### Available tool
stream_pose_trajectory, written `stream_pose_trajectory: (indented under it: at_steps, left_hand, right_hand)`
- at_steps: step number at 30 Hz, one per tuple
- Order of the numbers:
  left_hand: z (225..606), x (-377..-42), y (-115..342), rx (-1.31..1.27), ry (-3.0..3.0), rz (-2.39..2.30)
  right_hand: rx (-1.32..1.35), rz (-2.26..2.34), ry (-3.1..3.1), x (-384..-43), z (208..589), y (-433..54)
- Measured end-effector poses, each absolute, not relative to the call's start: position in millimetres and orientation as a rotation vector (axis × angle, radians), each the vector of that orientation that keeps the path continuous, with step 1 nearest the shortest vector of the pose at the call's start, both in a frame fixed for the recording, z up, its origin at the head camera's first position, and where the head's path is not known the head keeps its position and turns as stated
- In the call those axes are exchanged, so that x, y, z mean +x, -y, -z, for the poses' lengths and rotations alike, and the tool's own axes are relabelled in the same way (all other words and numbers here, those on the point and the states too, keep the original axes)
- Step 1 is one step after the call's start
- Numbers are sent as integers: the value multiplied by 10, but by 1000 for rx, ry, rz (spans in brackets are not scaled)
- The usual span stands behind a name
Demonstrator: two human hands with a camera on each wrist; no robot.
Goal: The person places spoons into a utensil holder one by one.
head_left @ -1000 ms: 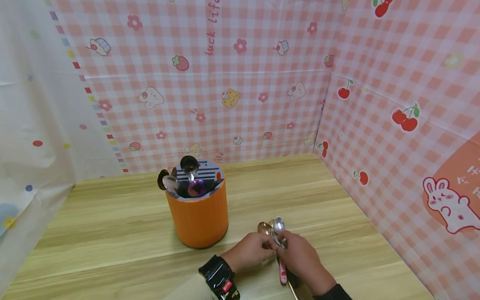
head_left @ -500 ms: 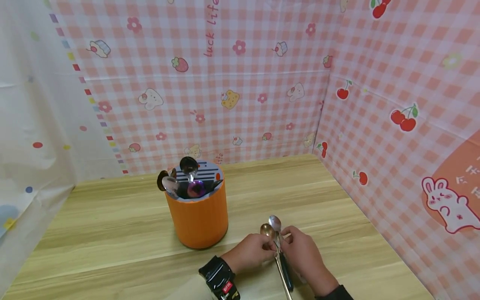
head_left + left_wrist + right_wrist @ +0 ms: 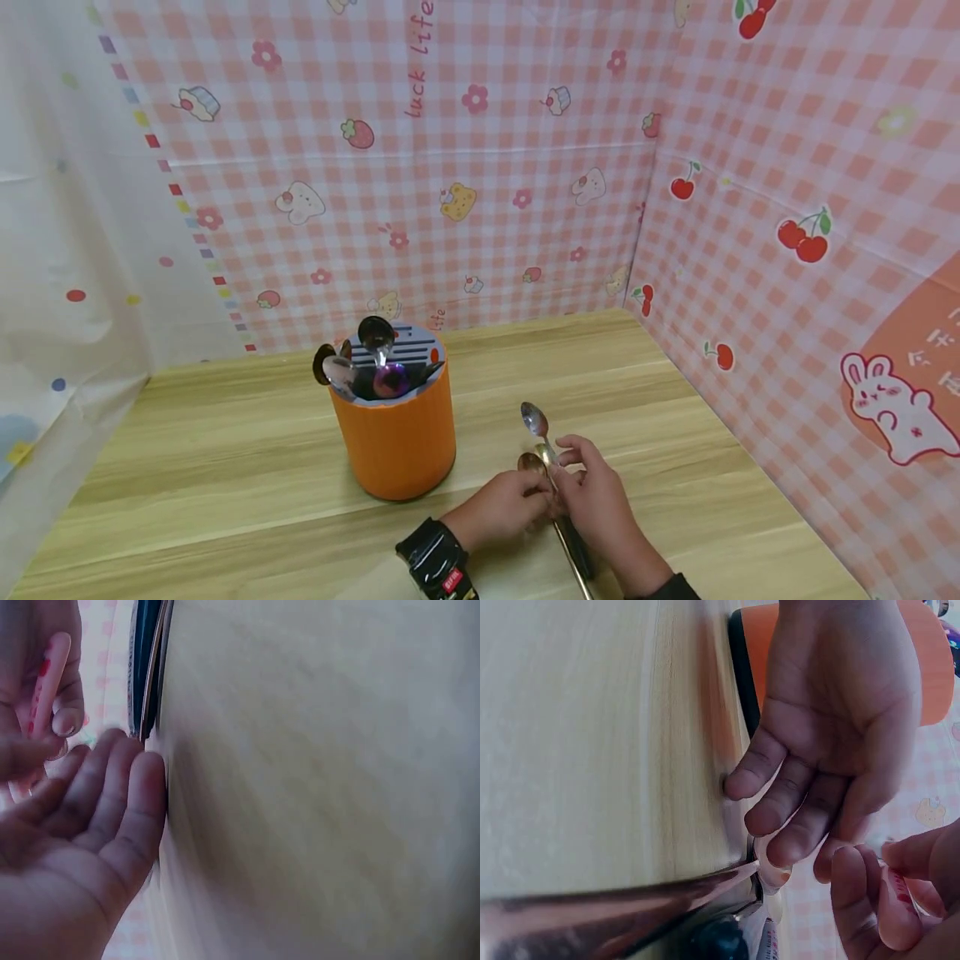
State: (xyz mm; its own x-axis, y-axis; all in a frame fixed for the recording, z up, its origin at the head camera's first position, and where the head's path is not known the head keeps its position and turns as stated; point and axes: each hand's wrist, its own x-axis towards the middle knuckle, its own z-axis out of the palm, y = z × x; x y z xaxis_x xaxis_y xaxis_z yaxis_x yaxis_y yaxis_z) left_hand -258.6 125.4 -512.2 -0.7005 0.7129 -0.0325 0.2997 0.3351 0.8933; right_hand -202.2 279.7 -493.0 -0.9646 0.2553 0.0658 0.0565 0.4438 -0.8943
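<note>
My right hand (image 3: 596, 504) pinches a spoon with a silver bowl (image 3: 535, 419). Its pink handle (image 3: 51, 682), with red marks, shows against the palm in the left wrist view and points back towards the right wrist. The left hand (image 3: 501, 506) is close beside the right fingertips, at the pink-handled spoon. Its lower fingers look loosely extended in both wrist views; whether its thumb and forefinger touch the spoon is unclear. Below the hands, a gold spoon (image 3: 567, 552) and a dark-handled utensil (image 3: 578, 546) lie on the table, partly covered.
An orange cylindrical holder (image 3: 397, 450) with a grey slotted top stands left of the hands. Several utensils (image 3: 375, 335) protrude from it. The wooden table (image 3: 225, 467) meets a pink checked cloth (image 3: 450, 150) at the back and right. A black wristband (image 3: 435, 554) encircles the left wrist.
The silver bowl has risen away from the gold spoon, up and left, with the right hand. The pink handle no longer lies among the utensils on the table. My left hand has hardly moved.
</note>
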Motion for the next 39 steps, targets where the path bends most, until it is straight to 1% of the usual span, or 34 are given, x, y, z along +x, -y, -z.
stream_pose_trajectory:
  at_steps: [5, 12, 22, 27, 35, 39]
  left_hand:
    - [5096, -2578, -1218, 834, -2056, -1402]
    - [5001, -2586, -1162, 756, -2053, -1424]
    - [4870, -2542, -1095, 766, -2013, -1587]
    - [4763, -2526, -1023, 719, -2022, -1591]
    - [4616, -2536, -828, 825, -2169, -1564]
    - [4554, -2537, -705, 854, -2156, -1590]
  right_hand:
    - [-298, -1664, 2410, -2034, 4903, -2754]
    - [-300, -1725, 2327, -2020, 4802, -2635]
    - [-301, -1951, 2175, -2027, 4727, -2485]
    - [-305, -2022, 2165, -2055, 4661, -2458]
    - [-187, -1862, 2178, -2147, 4408, -2377]
    - [-120, -1856, 2185, -2168, 4259, -2318]
